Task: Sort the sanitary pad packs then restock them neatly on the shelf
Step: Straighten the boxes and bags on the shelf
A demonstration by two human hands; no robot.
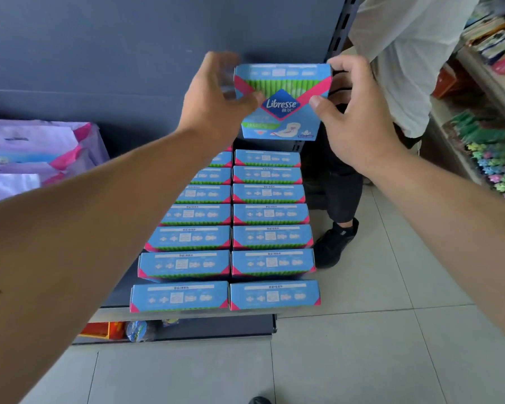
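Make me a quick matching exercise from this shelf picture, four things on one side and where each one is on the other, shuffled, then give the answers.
Things:
1. Libresse pack
2. two rows of blue packs
3. purple packs
4. black shoe

Places:
A. on the floor tiles, right of the shelf
B. far left on the shelf
C. held up between the left hand and right hand
D. lined up on the shelf below the hands

Pairs: 1-C, 2-D, 3-B, 4-A
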